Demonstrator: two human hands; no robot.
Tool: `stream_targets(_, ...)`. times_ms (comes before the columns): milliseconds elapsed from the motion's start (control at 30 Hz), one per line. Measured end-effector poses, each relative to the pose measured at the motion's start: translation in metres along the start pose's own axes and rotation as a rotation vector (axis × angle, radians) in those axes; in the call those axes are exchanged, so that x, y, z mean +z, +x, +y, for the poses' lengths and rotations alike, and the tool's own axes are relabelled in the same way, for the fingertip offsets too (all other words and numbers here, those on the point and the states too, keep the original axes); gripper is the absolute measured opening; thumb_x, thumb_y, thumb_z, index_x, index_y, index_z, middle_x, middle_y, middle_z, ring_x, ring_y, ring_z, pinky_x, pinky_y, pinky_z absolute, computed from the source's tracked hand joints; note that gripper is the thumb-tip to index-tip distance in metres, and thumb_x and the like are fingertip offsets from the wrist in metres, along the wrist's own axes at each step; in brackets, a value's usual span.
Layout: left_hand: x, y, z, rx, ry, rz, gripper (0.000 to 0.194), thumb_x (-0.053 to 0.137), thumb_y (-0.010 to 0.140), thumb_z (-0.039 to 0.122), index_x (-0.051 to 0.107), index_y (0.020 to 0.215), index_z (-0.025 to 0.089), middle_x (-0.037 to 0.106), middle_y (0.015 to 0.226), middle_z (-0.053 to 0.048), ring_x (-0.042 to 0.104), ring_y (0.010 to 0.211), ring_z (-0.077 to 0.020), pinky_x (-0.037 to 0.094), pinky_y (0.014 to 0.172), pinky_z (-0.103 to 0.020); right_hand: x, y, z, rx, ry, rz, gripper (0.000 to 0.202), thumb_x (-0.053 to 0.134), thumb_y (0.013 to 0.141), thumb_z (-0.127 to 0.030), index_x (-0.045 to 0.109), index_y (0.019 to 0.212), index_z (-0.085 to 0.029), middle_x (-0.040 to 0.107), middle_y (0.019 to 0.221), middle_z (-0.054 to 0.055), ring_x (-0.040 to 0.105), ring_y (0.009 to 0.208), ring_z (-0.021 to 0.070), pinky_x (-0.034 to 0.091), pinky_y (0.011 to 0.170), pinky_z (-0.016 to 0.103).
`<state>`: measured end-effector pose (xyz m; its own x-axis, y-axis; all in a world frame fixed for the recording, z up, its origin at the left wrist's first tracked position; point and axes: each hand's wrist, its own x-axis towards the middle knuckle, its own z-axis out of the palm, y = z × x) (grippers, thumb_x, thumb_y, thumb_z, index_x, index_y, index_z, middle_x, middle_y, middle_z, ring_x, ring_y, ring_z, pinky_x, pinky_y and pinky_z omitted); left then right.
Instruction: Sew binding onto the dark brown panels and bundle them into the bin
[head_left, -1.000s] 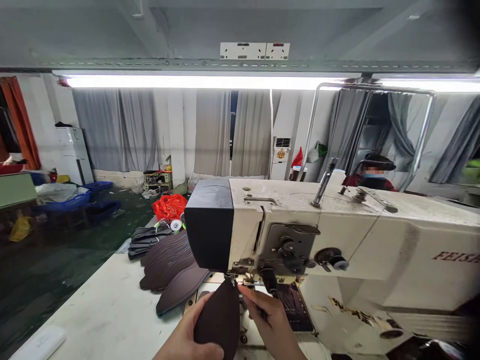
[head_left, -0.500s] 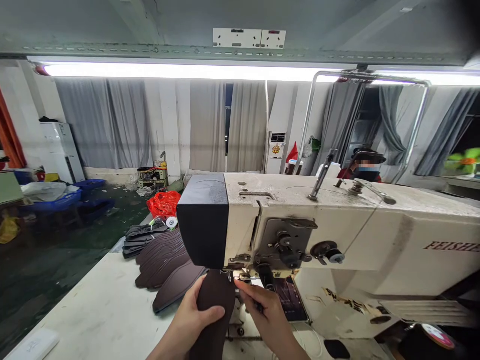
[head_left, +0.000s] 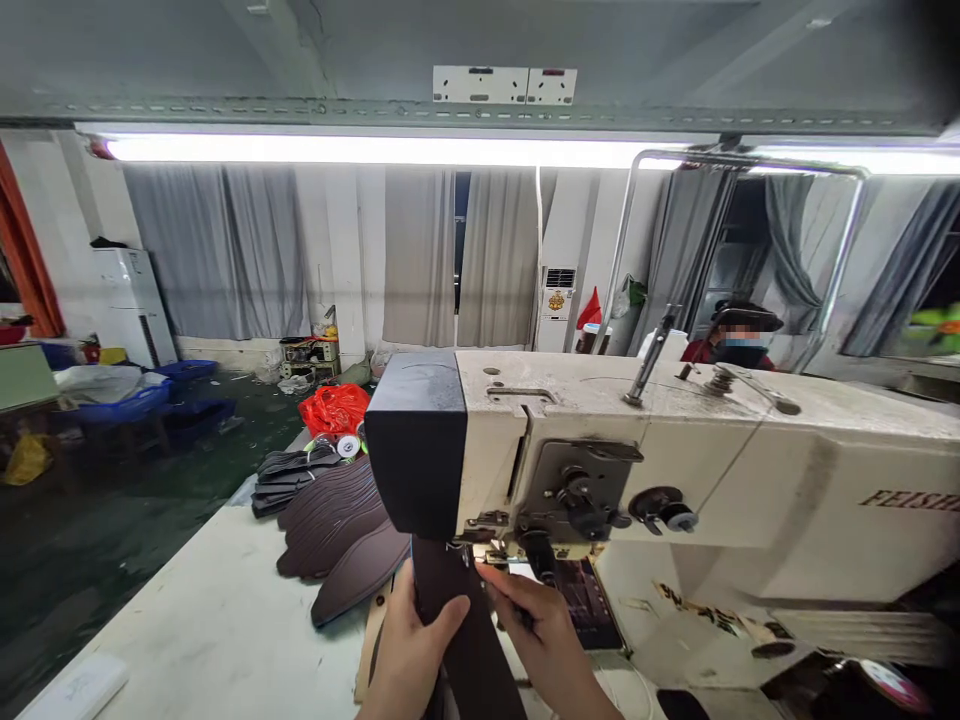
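Observation:
A long dark brown padded fabric piece (head_left: 469,630) runs from under the sewing machine's needle area towards me. My left hand (head_left: 416,635) grips its left edge, thumb on top and the other fingers mostly hidden beneath. Close to the presser foot, my right hand (head_left: 536,620) has its index fingertip at the piece's right edge. Its other fingers are curled, with something dark under them that I cannot make out. The sewing machine (head_left: 600,450) stands over both hands, its black end cover (head_left: 415,470) just above the left one.
Left of the machine, similar brown pieces (head_left: 330,520) lie in an overlapping stack beside bundled dark pieces (head_left: 292,480) and a red plastic bag (head_left: 335,410). A phone-like screen (head_left: 589,605) rests under the machine arm. Behind the machine sits another person (head_left: 739,345).
The brown piece has turned, its near end swinging right. My left hand has moved right with it, while my right hand stays by the needle. The whole view has shifted slightly.

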<state>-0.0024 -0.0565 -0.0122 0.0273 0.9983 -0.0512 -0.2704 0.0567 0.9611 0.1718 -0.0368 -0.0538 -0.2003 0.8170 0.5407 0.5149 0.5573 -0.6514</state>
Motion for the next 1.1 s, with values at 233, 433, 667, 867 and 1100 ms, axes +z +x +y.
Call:
stream_targets(233, -0.008, -0.003, 0.003, -0.123, 0.022, -0.111, 0.055, 0.077, 0.059, 0.042, 0.051, 0.101, 0.018, 0.067, 0.079, -0.002, 0.06, 0.054, -0.0122, 0.042, 0.039, -0.018, 0.001, 0.001, 0.004, 0.006, 0.038, 0.022, 0.03, 0.053, 0.088, -0.029, 0.067, 0.115, -0.025, 0.068, 0.07, 0.002, 0.066, 0.073, 0.0169, 0.054, 0.076, 0.027)
stream_targets(433, -0.022, -0.001, 0.025, -0.234, 0.009, -0.239, 0.051, 0.076, 0.058, 0.027, 0.051, 0.1, 0.018, 0.06, 0.064, 0.005, 0.051, 0.045, -0.0061, 0.039, 0.038, -0.014, 0.002, 0.0, 0.005, -0.016, 0.083, 0.02, 0.03, 0.054, 0.089, -0.028, 0.065, 0.116, -0.029, 0.072, 0.081, 0.0, 0.064, 0.068, 0.0126, 0.052, 0.067, 0.02)
stream_targets(667, -0.028, 0.017, 0.028, -0.227, 0.002, -0.298, 0.049, 0.074, 0.058, 0.019, 0.053, 0.102, 0.017, 0.056, 0.057, 0.006, 0.054, 0.047, -0.0071, 0.032, 0.04, -0.014, 0.0, 0.003, 0.0, -0.025, 0.07, 0.026, 0.029, 0.053, 0.089, -0.029, 0.068, 0.113, -0.023, 0.069, 0.07, 0.001, 0.061, 0.058, 0.012, 0.05, 0.057, 0.019)
stream_targets(867, -0.027, 0.033, 0.022, -0.167, -0.012, -0.21, 0.04, 0.075, 0.056, 0.019, 0.057, 0.091, 0.013, 0.059, 0.058, 0.004, 0.051, 0.047, -0.0056, 0.031, 0.043, -0.016, -0.001, 0.003, -0.004, -0.059, 0.071, 0.044, 0.029, 0.051, 0.09, -0.029, 0.068, 0.114, -0.023, 0.072, 0.077, 0.003, 0.062, 0.059, 0.0119, 0.052, 0.06, 0.018)
stream_targets(1100, -0.011, 0.023, 0.004, -0.152, -0.256, -0.01, 0.043, 0.086, 0.052, 0.028, 0.063, 0.085, 0.011, 0.067, 0.074, -0.003, 0.057, 0.059, -0.0077, 0.045, 0.057, -0.019, 0.002, 0.002, 0.0, -0.045, 0.067, 0.055, 0.031, 0.051, 0.091, -0.033, 0.066, 0.117, -0.024, 0.069, 0.071, 0.003, 0.064, 0.063, 0.0137, 0.053, 0.062, 0.02)
